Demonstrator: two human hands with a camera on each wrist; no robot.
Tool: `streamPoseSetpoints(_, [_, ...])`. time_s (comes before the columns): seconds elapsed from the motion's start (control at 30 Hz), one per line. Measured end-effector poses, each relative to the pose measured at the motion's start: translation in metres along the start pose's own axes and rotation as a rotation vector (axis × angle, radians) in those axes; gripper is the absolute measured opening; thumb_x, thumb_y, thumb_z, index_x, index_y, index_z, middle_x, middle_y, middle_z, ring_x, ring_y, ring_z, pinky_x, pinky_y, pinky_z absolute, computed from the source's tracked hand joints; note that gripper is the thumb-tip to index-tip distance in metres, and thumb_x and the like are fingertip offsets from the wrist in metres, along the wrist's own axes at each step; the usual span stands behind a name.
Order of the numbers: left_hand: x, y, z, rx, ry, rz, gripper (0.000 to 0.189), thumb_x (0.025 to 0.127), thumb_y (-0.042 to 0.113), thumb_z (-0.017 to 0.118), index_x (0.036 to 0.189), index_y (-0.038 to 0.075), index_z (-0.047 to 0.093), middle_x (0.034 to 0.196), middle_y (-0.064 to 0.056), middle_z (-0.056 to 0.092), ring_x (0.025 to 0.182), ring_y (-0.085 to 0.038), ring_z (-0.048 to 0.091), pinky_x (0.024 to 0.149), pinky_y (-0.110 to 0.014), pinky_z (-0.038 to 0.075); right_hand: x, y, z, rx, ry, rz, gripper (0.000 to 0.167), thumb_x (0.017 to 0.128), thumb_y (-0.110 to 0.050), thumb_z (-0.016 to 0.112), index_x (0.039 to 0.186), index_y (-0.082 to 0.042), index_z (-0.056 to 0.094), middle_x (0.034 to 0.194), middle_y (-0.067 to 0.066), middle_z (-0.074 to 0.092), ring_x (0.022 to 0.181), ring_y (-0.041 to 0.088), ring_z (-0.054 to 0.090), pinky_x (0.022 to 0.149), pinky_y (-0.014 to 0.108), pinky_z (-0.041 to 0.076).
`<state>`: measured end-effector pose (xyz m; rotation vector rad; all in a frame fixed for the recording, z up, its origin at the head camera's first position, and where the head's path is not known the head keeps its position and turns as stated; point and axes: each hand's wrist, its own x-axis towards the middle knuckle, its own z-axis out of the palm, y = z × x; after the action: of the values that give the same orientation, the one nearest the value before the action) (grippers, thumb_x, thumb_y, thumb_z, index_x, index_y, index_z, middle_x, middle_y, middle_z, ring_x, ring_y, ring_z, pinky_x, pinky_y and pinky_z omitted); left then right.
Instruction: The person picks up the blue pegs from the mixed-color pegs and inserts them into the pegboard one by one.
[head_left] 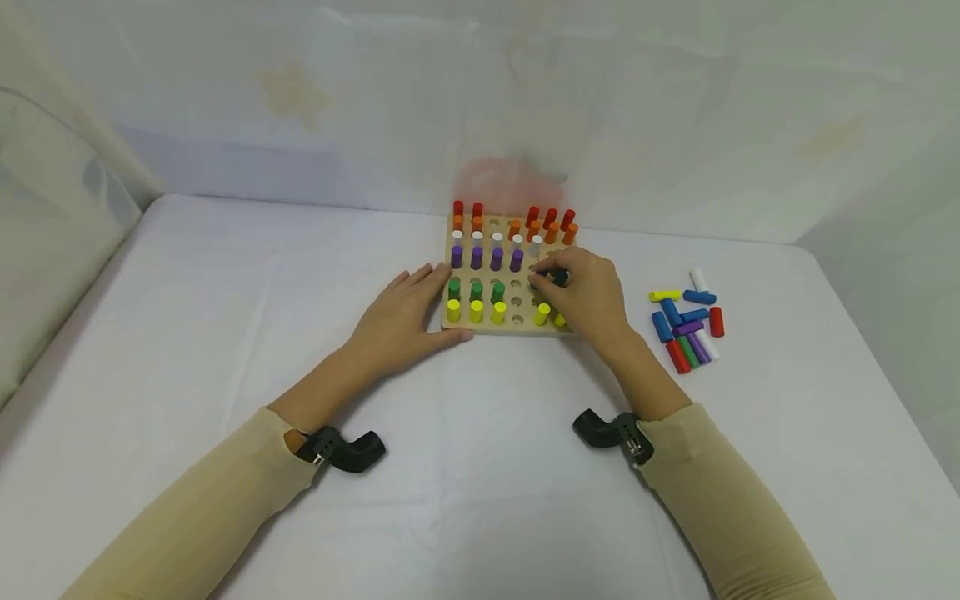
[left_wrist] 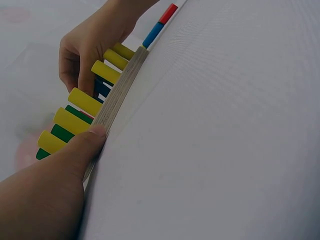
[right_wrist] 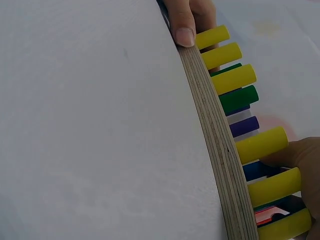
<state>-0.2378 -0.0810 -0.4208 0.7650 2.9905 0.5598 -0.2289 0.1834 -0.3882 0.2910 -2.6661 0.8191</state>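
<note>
I had the right hand (head_left: 592, 292) pinching a blue peg (right_wrist: 254, 171) at the wooden pegboard's (head_left: 510, 330) right side.
The left hand (head_left: 397, 321) lay uncurled against its left and near edges. The peg seemed light, stiff and slightly slippery, best taken by its upper end. I counted six yellow pegs (head_left: 498, 313) standing, plus at least five red pegs (head_left: 458, 209), six orange pegs (head_left: 570, 234), five white pegs (head_left: 457, 239), four purple pegs (head_left: 476, 258) and three green pegs (head_left: 476, 292); about twelve loose pegs (head_left: 662, 327) lay right.

Between the sleeves (head_left: 202, 500), a passage across the desk (head_left: 465, 433) reaches the pegboard (head_left: 517, 330); yellow pegs (head_left: 498, 313), parted by one gap, and the right hand (head_left: 592, 292) obstruct beyond.
</note>
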Motion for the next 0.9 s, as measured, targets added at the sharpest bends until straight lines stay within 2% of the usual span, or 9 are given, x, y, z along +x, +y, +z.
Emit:
streamPoseSetpoints(0.27, [-0.0002,-0.0008,0.0017,-0.011,0.006,0.001,0.101,0.086,0.069,0.065,0.161,0.012,0.028,0.165,-0.011,0.035,0.156,-0.029,0.028,0.131,-0.047,0.019,0.0006,-0.0003,-0.003,-0.007,-0.029,0.005,0.021,0.092,-0.022,0.076,0.106,-0.007,0.078,0.104,0.009,0.077,0.099,0.024,0.069,0.088,0.039,0.059])
streamPoseSetpoints(0.67, [0.0007,-0.0016,0.0025,-0.016,0.014,0.004,0.102,0.085,0.069,0.066,0.161,0.013,0.028,0.165,-0.01,0.035,0.156,-0.029,0.028,0.131,-0.046,0.018,0.0022,0.0027,-0.0035,0.016,-0.036,0.007,0.018,0.093,-0.022,0.075,0.106,-0.009,0.078,0.102,0.007,0.077,0.083,0.02,0.062,0.069,0.026,0.048])
streamPoseSetpoints(0.8, [0.001,-0.0019,0.0025,-0.014,0.009,0.001,0.102,0.085,0.069,0.066,0.161,0.013,0.028,0.165,-0.009,0.035,0.156,-0.029,0.027,0.131,-0.046,0.018,0.0024,0.0028,-0.0041,0.02,-0.042,0.005,0.018,0.093,-0.022,0.075,0.106,-0.009,0.078,0.102,0.007,0.077,0.083,0.02,0.062,0.069,0.026,0.049])
streamPoseSetpoints(0.9, [0.001,-0.0022,0.0026,-0.011,0.01,0.001,0.102,0.085,0.07,0.066,0.161,0.013,0.028,0.165,-0.009,0.035,0.156,-0.029,0.028,0.131,-0.047,0.018,0.0026,0.0032,-0.0051,0.018,-0.057,0.0,0.019,0.093,-0.022,0.074,0.107,-0.009,0.078,0.104,0.007,0.077,0.087,0.02,0.063,0.074,0.029,0.054])
